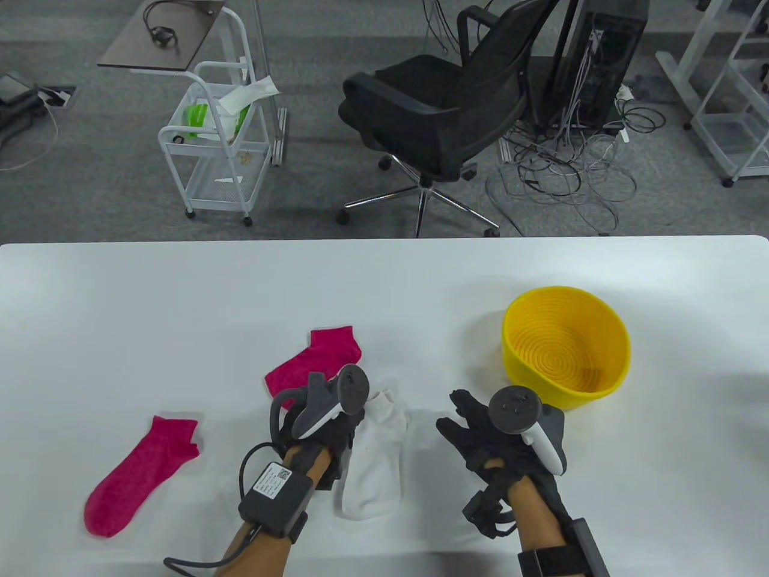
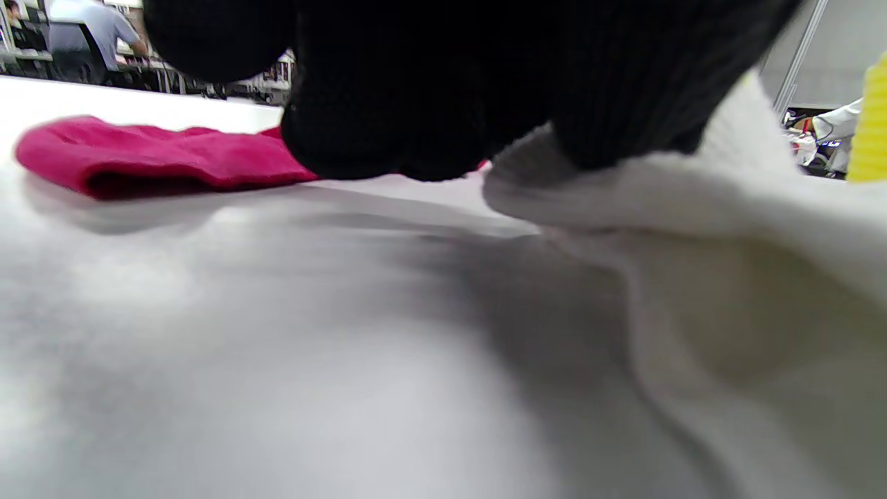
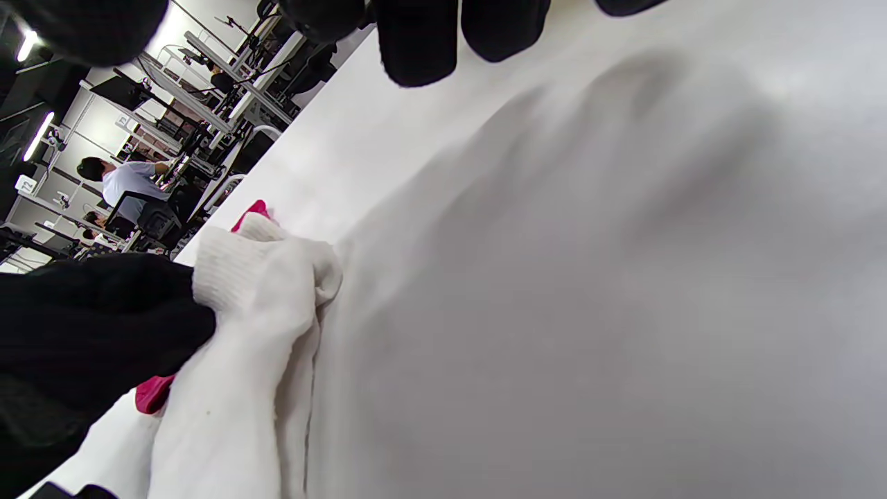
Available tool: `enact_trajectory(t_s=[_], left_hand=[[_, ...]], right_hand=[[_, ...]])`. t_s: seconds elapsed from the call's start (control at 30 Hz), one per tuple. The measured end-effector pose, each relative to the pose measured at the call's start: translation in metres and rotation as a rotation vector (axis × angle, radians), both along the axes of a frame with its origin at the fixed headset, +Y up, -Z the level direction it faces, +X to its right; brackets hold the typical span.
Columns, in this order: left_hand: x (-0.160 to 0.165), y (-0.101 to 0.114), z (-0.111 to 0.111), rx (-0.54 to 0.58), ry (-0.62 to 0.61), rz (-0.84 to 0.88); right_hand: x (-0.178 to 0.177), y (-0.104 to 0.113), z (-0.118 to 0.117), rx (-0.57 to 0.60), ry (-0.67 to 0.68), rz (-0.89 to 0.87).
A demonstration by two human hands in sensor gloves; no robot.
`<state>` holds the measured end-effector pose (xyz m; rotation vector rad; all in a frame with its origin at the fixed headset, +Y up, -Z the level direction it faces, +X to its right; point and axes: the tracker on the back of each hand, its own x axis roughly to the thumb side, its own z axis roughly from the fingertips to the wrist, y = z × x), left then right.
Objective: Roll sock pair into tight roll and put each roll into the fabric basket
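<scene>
Pink sock lies flat at 8 o'clock on the bench, alone, well apart from the others. Second pink sock lies near centre, at 11 o'clock from the left hand; its near end is hidden under the tracker.

Left hand: fingers curled down onto the cuff end of the white socks, gripping the fabric edge. Left wrist view shows the gloved fingertips bunched on the white cuff, with the pink sock just behind them. The white socks lie flat along the 12–6 line between the two hands, toe end toward 6 o'clock. Not rolled. Cannot tell if it is one sock or a stacked pair.

Right hand: just right of the white socks, fingers spread and fairly straight, holding nothing. Right wrist view shows its fingertips above bare bench.

Yellow basket sits at 2 o'clock from the right hand, upright, ribbed inside, no socks in it.

Beyond the bench's far edge at 12 o'clock: black office chair, white cart to its left, cable tangle to its right.
</scene>
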<state>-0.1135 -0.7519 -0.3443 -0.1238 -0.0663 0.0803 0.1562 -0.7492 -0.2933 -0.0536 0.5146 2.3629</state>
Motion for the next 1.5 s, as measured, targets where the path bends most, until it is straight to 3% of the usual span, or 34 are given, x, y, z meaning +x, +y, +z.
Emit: enact_trajectory(t_s=[0.37,0.63,0.8,1.0,1.5], left_hand=[[-0.029,0.04,0.032,-0.022,-0.043,0.235],[-0.038,0.055,0.076,-0.152,-0.207,0.371],[-0.03,0.044,0.091,-0.233,-0.29,0.332],[-0.019,0.016,0.094,-0.365,-0.302,0.239],[-0.014,-0.006,0.092,-0.37,-0.295,0.211]], right_hand=[[-0.026,0.023,0.012,0.114,0.108,0.053],[-0.067,0.043,0.039,0.223,0.301,0.171],[-0.093,0.036,0.051,0.187,0.437,0.266],[-0.112,0.013,0.057,0.176,0.475,0.42],[-0.128,-0.012,0.062,0.26,0.446,0.574]])
